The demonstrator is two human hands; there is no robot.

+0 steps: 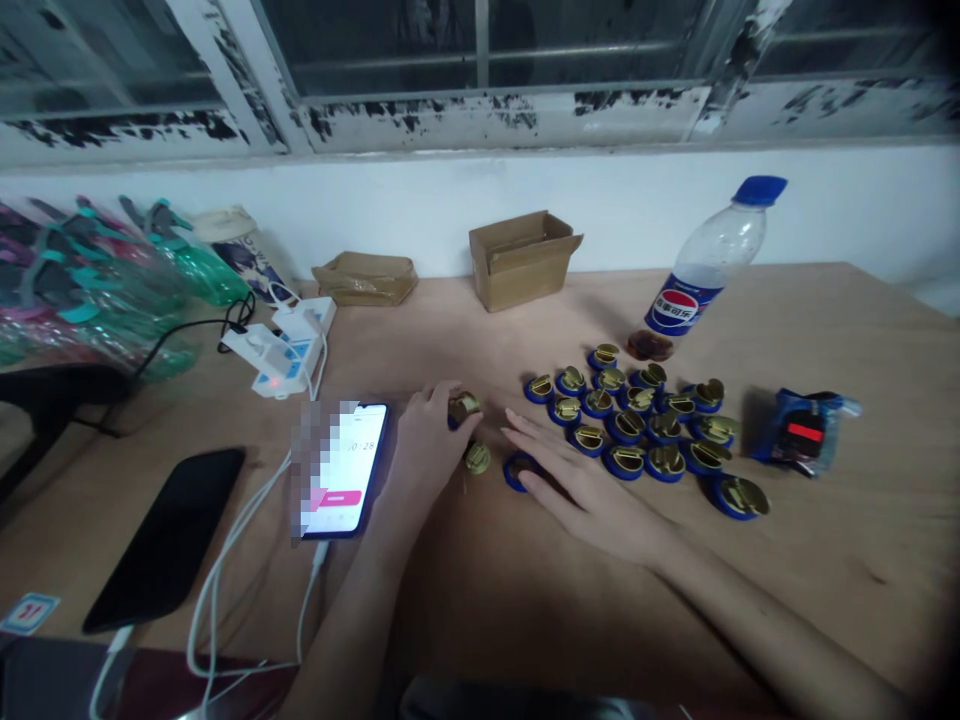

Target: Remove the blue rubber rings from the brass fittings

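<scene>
My left hand (429, 435) is closed, with fingers and thumb around a small gold disc with a blue rim (465, 405). Just below it, a loose gold disc (477, 458) lies on the wooden table. My right hand (566, 480) is open and low over the table, its fingers stretched to the left. Beside its thumb is a blue ring (514, 472), partly hidden by the fingers. Several gold discs with folding flaps, seated in blue rings (626, 425), are grouped to the right of that hand.
Behind the group stands a tilted-looking cola bottle (682, 295). An open cardboard box (525, 265) and a flattened packet (366, 278) are by the wall. At left are a lit phone (349, 475), a dark phone (169, 535), cables and a power strip (292, 350). A blue package (802, 430) lies right.
</scene>
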